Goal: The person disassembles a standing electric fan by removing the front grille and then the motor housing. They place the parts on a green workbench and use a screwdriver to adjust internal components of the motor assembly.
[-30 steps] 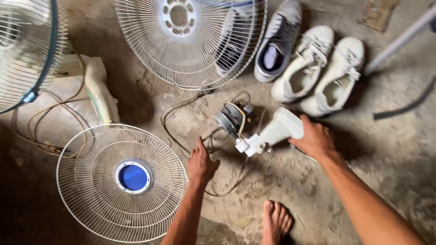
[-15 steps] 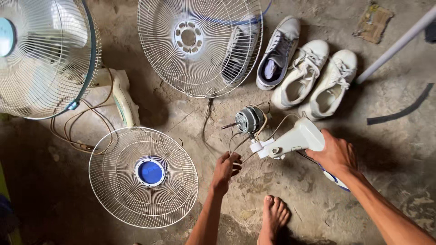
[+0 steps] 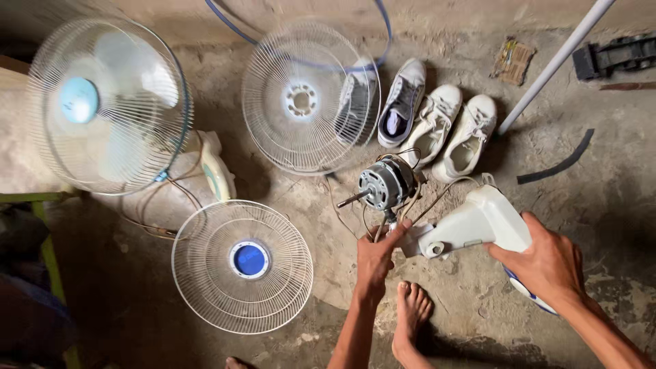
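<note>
Compared with half a second ago, I am seeing the fan motor [image 3: 384, 184] lifted clearer of the wires, its shaft pointing left, and my left hand [image 3: 378, 256] is now closing its fingers on the neck just under the motor instead of hovering beside the cables. My right hand [image 3: 547, 263] is still clamping around the white fan housing [image 3: 471, 224], gripping its wide rear end, with a blue-and-white part showing under my palm. The housing is lying tilted above the concrete floor [image 3: 615, 178], its narrow end pointing toward my left hand, and the bare grey motor is sitting at that end with thin wires [image 3: 417, 205] looping around it. My bare foot [image 3: 412, 318] is resting on the floor just below the housing. Left of my left hand, a white fan guard with a blue centre [image 3: 242, 266] is lying flat, and a second guard [image 3: 307, 96] is lying farther up, partly covering a grey sneaker [image 3: 402, 102]. A pair of white sneakers [image 3: 451, 130] is sitting just beyond the motor. A whole standing fan [image 3: 102, 102] is occupying the far left, its cord trailing across the floor. A white pole [image 3: 557, 61] is slanting across the upper right, near a dark curved strip [image 3: 557, 166]. Nothing is lying between my hands and the motor.
</note>
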